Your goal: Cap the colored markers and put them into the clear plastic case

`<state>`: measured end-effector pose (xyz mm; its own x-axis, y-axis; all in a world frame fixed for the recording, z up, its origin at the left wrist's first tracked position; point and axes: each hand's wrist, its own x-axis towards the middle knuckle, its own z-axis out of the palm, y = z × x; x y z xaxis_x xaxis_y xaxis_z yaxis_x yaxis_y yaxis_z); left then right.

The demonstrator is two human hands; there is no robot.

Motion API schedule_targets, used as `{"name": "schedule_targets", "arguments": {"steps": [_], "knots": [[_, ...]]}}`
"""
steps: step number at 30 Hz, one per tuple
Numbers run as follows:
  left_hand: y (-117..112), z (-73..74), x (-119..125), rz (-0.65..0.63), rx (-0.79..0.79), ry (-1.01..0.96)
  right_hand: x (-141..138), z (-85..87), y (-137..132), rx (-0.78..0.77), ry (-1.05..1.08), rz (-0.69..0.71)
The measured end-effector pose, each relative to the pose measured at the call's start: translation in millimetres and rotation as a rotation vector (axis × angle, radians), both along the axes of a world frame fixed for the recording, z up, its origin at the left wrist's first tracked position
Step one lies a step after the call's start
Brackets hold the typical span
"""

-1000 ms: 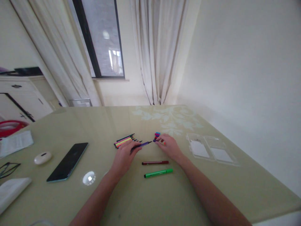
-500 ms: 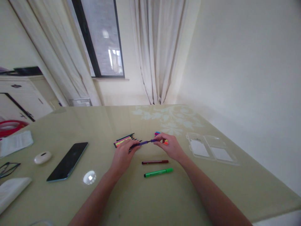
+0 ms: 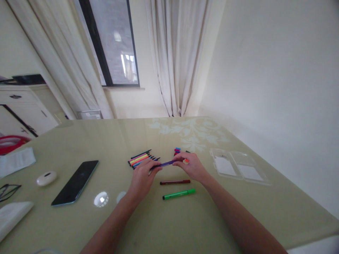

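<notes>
A purple felt-tip marker [image 3: 166, 164] spans the gap between my two hands above the table. My left hand [image 3: 143, 175] is closed on its barrel end. With thumb and fingers my right hand [image 3: 192, 166] pinches the other end, where the cap is; the fingers partly hide it. Beyond my left hand lies a row of uncapped markers [image 3: 139, 158] in several colours, tips to the right. Loose caps [image 3: 177, 151] lie behind my right hand, partly covered by it. Nearer to me are a capped brown marker [image 3: 175, 182] and a capped green marker [image 3: 179, 194].
An opened clear plastic case [image 3: 239, 166] lies on the right of the table [image 3: 201, 222]. To the left are a phone [image 3: 75, 182], a white rounded case [image 3: 46, 178], glasses [image 3: 10, 191] and a white object [image 3: 13, 217] at the edge.
The marker's bare tip showed between barrel and cap before; now the two parts meet and the tip is covered. My hands have come slightly closer together.
</notes>
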<state>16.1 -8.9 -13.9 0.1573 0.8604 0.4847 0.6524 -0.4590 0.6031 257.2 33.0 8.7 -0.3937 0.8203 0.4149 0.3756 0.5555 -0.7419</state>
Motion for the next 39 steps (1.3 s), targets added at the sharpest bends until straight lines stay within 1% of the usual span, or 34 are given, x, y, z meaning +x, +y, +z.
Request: {"name": "schedule_targets", "arguments": {"steps": [3, 5, 7, 10, 12, 13, 14, 15, 17, 20, 22, 24, 26, 29, 33, 36, 39], "knots": [[-2.0, -3.2, 6.5, -0.059, -0.110, 0.044, 8.7, -2.0, 5.7, -0.125, -0.069, 0.049], [-4.4, -5.7, 11.9, -0.119, -0.150, 0.082, 16.9, -2.7, 10.7, -0.158, -0.128, 0.072], [-7.7, -7.1, 17.4, -0.179, -0.177, 0.125, 24.0, -4.5, 16.1, -0.105, -0.146, 0.008], [-12.7, -6.1, 23.2, -0.277, -0.239, 0.171, 28.0, -12.7, 23.1, 0.039, -0.175, -0.164], [-13.7, -4.2, 23.4, -0.335, -0.271, 0.173, 26.2, -21.7, 25.6, 0.105, -0.269, -0.220], [-12.9, -3.2, 22.0, -0.343, -0.272, 0.164, 24.6, -26.4, 26.1, 0.130, -0.327, -0.233], [-11.3, -2.5, 19.3, -0.330, -0.264, 0.153, 22.9, -30.6, 26.2, 0.150, -0.385, -0.240], [-8.9, -1.9, 15.6, -0.290, -0.249, 0.144, 21.2, -34.2, 26.0, 0.168, -0.432, -0.246], [-2.8, -1.1, 5.5, -0.140, -0.203, 0.151, 18.6, -38.3, 25.1, 0.189, -0.480, -0.257], [4.8, -0.1, -10.6, 0.102, -0.168, 0.268, 16.4, -37.9, 24.1, 0.190, -0.477, -0.274], [6.9, 0.2, -17.5, 0.180, -0.190, 0.362, 15.6, -36.0, 24.2, 0.181, -0.479, -0.266], [7.0, -0.2, -19.9, 0.186, -0.218, 0.410, 15.0, -34.7, 24.7, 0.167, -0.484, -0.250], [6.2, -1.2, -19.1, 0.163, -0.224, 0.419, 14.7, -34.7, 25.2, 0.157, -0.475, -0.241], [4.8, -2.0, -15.2, 0.135, -0.182, 0.403, 14.7, -35.8, 25.7, 0.159, -0.474, -0.238], [4.2, -0.2, -9.9, 0.089, -0.139, 0.278, 13.4, -33.6, 24.3, 0.160, -0.464, -0.219], [5.0, -0.5, -7.1, 0.058, -0.139, 0.164, 8.8, -27.0, 19.6, 0.145, -0.348, -0.146], [6.4, -4.6, -6.2, 0.029, -0.120, 0.097, 2.4, -19.3, 12.8, 0.120, -0.232, -0.079]]}}
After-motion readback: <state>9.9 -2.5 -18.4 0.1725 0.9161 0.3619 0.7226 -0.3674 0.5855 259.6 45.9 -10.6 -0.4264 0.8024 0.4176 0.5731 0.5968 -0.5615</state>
